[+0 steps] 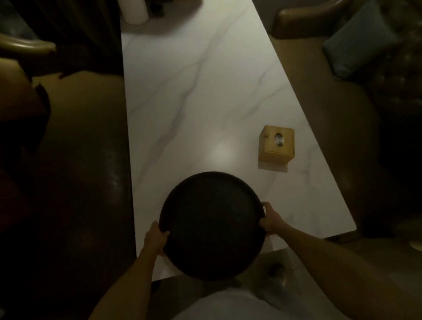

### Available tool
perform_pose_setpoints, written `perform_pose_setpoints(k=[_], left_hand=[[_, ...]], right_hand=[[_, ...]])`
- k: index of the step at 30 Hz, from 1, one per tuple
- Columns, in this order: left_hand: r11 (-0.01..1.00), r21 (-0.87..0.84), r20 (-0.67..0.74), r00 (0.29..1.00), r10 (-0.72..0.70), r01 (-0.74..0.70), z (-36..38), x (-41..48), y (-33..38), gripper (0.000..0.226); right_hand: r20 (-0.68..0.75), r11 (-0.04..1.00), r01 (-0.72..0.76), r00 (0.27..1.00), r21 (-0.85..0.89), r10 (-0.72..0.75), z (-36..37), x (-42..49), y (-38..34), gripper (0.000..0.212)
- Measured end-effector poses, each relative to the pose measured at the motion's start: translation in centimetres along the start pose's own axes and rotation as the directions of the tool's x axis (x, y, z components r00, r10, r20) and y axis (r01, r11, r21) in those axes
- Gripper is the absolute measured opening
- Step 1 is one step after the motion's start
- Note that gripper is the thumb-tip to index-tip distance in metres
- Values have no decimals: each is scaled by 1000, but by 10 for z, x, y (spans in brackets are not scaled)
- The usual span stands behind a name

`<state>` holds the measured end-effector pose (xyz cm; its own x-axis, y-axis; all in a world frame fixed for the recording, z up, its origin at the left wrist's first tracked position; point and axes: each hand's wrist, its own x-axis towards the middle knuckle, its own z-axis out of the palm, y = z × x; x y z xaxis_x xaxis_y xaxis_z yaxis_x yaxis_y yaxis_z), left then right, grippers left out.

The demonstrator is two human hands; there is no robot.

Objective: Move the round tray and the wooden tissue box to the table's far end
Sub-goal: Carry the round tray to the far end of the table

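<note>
Head view: both hands grip round tray (211, 224) overhanging table's (200, 91) near edge.

You have just one camera, worn on your head. It looks forward and steeply down from the near end of the long white tabletop (200, 86), close above your hands. The far end sits at the top of the picture, with seats along both sides.

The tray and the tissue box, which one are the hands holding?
The round dark tray: the left hand and right hand grip its sides. The wooden tissue box sits untouched, farther right.
</note>
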<state>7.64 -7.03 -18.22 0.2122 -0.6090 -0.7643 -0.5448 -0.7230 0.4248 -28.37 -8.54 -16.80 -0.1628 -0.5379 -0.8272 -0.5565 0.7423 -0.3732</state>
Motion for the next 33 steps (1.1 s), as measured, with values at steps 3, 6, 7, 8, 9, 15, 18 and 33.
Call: perform_pose_setpoints(k=[3,6,7,8,9,15,18,33], left_hand=[[998,-57,-79,996,-30,26,10,-26,0,39],[993,-106,-132,989,-60,46,24,-51,5,31],[992,-121,-159,985,-66,47,28,-59,10,28],[990,-132,-194,979,-69,44,34,-68,17,24],[990,-136,-236,969,-65,34,40,-79,28,21],[963,-264,-498,862,-93,-49,101,-169,113,30],[947,-305,-563,821,-95,-99,130,-215,165,50],[920,-219,-640,759,115,-324,152,-291,302,100]], right_hand=[[-14,991,135,991,-8,-136,-11,0,4,62],[37,973,227,973,-27,-226,-33,2,14,61],[57,966,258,965,-27,-256,-42,3,16,60],[71,956,294,954,-14,-292,-52,5,19,58],[73,940,340,938,-11,-338,-63,5,19,56],[108,683,730,680,-15,-725,-174,-6,27,95],[135,604,795,605,-52,-785,-246,-20,25,72],[-219,479,766,426,-428,-878,-393,-84,-43,48]])
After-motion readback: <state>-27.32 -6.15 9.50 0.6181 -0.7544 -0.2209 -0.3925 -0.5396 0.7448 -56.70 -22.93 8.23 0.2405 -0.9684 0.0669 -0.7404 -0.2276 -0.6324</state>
